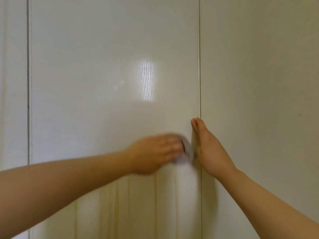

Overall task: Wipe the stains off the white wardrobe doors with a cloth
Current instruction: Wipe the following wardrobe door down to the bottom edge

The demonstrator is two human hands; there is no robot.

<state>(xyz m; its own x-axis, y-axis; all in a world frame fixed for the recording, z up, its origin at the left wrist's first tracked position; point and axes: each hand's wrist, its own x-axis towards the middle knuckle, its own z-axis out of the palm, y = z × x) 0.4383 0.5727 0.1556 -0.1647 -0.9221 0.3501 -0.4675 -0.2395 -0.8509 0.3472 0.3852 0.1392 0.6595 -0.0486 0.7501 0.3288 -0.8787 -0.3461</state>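
The left hand (155, 152), lower middle, is smeared by motion, and the cloth (181, 160) it grips shows only as a grey blur past the fingers (174, 144). The left forearm (51, 187) and right forearm (276, 204) run off the bottom corners. A dark speck (300, 114) at right is too small to tell

Shows glossy white wardrobe doors (103, 40), shut, parted by thin vertical seams. Bears two small pale stains (116, 87) mid-panel on the middle one. Has a pale, motion-blurred cloth (181, 159) pressed low there, beside its right seam.
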